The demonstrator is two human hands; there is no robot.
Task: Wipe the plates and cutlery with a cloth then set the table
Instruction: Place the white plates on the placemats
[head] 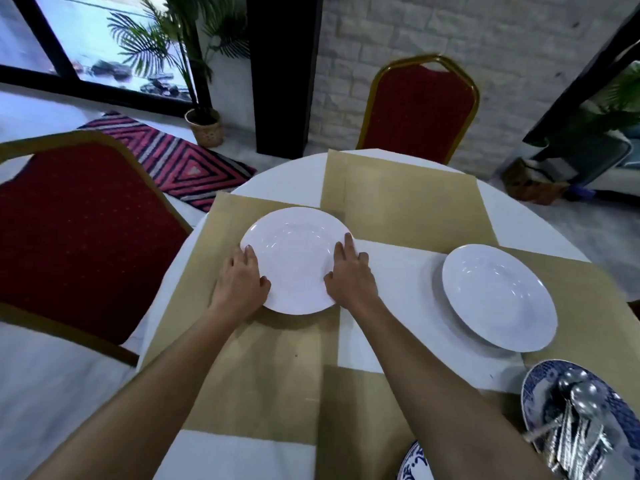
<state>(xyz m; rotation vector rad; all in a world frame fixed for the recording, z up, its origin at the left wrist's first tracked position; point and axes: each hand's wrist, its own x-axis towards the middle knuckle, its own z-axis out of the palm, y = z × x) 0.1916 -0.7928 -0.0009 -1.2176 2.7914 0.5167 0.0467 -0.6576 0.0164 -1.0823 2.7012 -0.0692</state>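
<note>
the white plate (294, 261) is laid flat on a tan placemat (249, 358) toward the left edge of the table (519, 209), squarely between both hands and equally near each. the left hand (240, 277) and right hand (349, 273) are rested on opposite rims, fingers mostly straight, nothing clenched. cutlery (581, 424) is piled on a blue patterned plate (535, 386) at the near right edge.

left plate (294, 261): showing white
right plate (498, 299): showing white
mats (263, 358): showing tan
cutlery dish (530, 393): showing blue-white patterning, perhaps floral
</note>
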